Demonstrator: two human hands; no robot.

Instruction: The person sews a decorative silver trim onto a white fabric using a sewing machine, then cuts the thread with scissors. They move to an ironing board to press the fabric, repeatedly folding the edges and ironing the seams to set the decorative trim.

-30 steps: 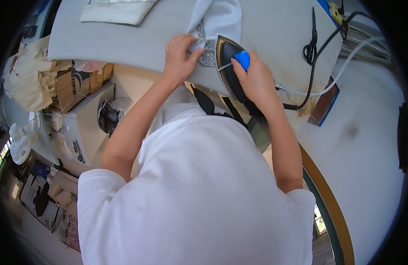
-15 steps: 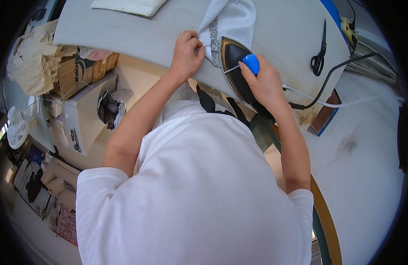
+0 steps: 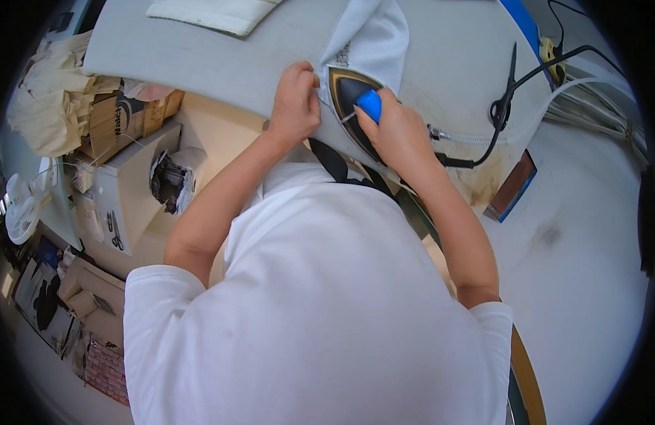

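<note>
A white cloth piece with a grey speckled strip lies on the pale ironing table. My right hand is closed round the blue handle of a steam iron. The iron's dark soleplate rests over the near part of the cloth and hides most of the strip. Left of the iron's tip, my left hand has its fingers curled in at the cloth's left edge, apparently pinching it. Its fingertips are partly hidden.
Black scissors lie on the table's right, beside the iron's black cord and pale hose. A white padded piece lies at the far left. Cartons with tan cloth and a white fan stand at left.
The iron in my right hand has slid left over the speckled strip, covering more of it. My left hand has shifted slightly nearer to me. The cord and hose have swung left with the iron.
</note>
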